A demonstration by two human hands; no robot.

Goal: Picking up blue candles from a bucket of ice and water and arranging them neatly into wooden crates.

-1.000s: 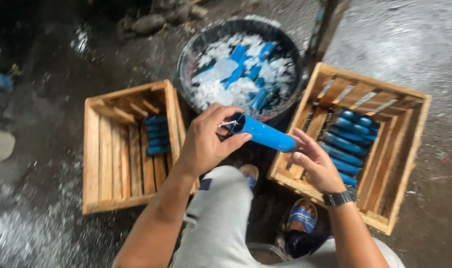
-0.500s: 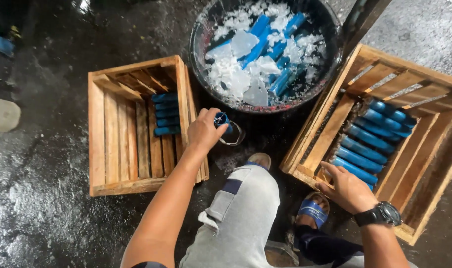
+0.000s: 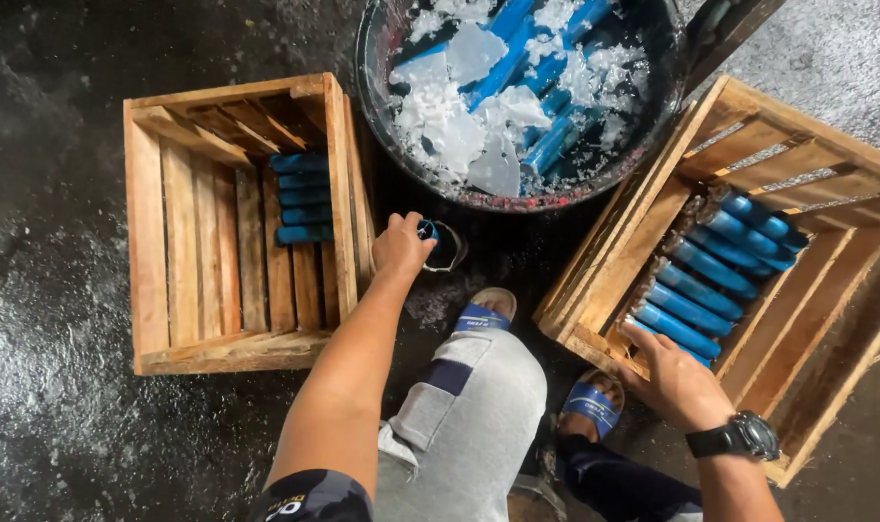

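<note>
A: Left hand [image 3: 402, 246], centre frame: fingers closed round a blue tube [image 3: 427, 230], held end-down over the wet floor [image 3: 63, 280] between left crate [image 3: 338, 174] and tub [image 3: 382, 106], likely to drain

B: Right hand [image 3: 674, 385], lower right: fingers spread, flat on the nearest tubes [image 3: 696, 309] in the right crate [image 3: 594, 290], gripping nothing; likely squaring the row

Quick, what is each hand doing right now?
Left hand: closed around a small round cup beside the left wooden crate.
Right hand: open, fingers resting on the blue tubes in the right crate.
</note>
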